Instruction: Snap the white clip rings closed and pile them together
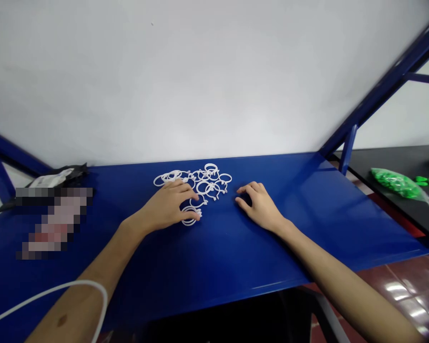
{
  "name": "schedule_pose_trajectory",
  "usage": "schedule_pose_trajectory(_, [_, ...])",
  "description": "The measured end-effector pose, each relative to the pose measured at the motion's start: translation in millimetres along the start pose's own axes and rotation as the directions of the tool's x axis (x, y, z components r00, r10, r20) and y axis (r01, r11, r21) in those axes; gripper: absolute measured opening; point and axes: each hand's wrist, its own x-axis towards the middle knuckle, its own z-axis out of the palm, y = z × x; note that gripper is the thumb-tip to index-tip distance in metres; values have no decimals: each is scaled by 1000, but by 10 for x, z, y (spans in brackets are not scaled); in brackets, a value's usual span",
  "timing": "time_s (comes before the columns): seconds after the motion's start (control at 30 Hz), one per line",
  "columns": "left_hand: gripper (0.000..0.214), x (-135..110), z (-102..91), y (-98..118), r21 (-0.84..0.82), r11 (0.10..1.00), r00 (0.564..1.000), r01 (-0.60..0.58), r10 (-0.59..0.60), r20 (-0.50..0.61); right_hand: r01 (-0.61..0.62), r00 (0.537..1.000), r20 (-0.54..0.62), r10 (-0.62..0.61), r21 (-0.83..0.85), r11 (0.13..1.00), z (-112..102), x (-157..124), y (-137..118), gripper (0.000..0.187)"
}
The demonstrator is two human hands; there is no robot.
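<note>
A loose pile of white plastic rings [203,187] with small clips on them lies toward the back of the blue table. Over the pile's left side is my left hand [169,202], palm down, thumb and fingers apart. Its thumb reaches across several stacked rings [188,222] at the near end; whether it touches them I cannot tell. My right hand [255,204] rests on the table to the right of the pile, away from the rings. Its fingers are slightly curled and apart from the thumb, with nothing seen between them.
The blue table [229,267] meets a white wall [214,85], with blue metal posts [348,147] at the sides. A black plastic package [69,174] and a blurred-out item [55,224] lie left. Right, a bag of green pieces [396,183] sits on a black surface. A white cable [50,289] crosses my left forearm.
</note>
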Motion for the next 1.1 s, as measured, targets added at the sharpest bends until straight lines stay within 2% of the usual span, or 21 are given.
schedule_pose_trajectory(0.07, [27, -18, 6, 4, -5, 1000, 997, 6, -6, 78, 3, 1000, 1, -3, 4, 1000, -4, -4, -11, 17])
schedule_pose_trajectory(0.13, [19, -32, 15, -28, -10, 1000, 994, 16, -14, 106, 6, 1000, 8, -6, 8, 1000, -8, -8, -21, 17])
schedule_pose_trajectory(0.27, [9, -44, 4, -104, -62, 995, 990, 75, -67, 122, 12, 1000, 15, -12, 16, 1000, -18, -17, -47, 17])
schedule_pose_trajectory(0.43, [12, -43, -101, -133, -179, 972, 984, 152, -133, 116, 15, 1000, 25, -15, 22, 1000, -29, -33, -79, 17])
schedule_pose_trajectory(0.6, [14, -63, -207, -90, -276, 936, 975, 220, -216, 43, 16, 999, 31, -17, 28, 999, -47, -38, -108, 17])
schedule_pose_trajectory(0.77, [17, -44, -192, -1, -300, 923, 964, 243, -265, -36, 49, 999, 15, -50, 82, 995, -84, -48, -219, 15])
schedule_pose_trajectory(0.93, [17, 10, -68, 330, -366, 919, 939, 146, -245, -240, 123, 990, 29, -139, 320, 940, -95, -97, -427, 18])
schedule_pose_trajectory(1.1, [12, 30, 129, 700, -476, 879, 904, 35, -231, -360, 39, 993, 77, -92, 518, 855, -65, -164, -561, 19])
